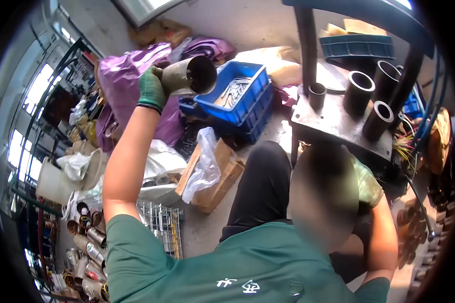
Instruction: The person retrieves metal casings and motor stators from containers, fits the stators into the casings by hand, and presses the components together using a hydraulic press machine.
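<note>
Raised at the upper left, my left hand [152, 89], in a green glove, is closed on a short, wide metal tube [189, 76]. The tube lies roughly sideways, its dark open end turned to the right. My right hand [367, 184], in a pale green glove, is low on the right, just below the front edge of a metal machine table [328, 118]. A blurred patch covers the area beside it, so its fingers and anything in them are hidden. Standing on that table are a thick-walled tube [359, 96], another leaning tube [378, 121] and a small cup-like tube [317, 96].
Stacked blue crates [255, 96] with small metal parts stand ahead, beside purple sheeting [131, 96]. A cardboard box [215, 189] with clear plastic lies near my knee [263, 177]. Metal tubes [93, 250] and a wire basket [162, 227] are at left. A machine post [307, 50] rises behind the table.
</note>
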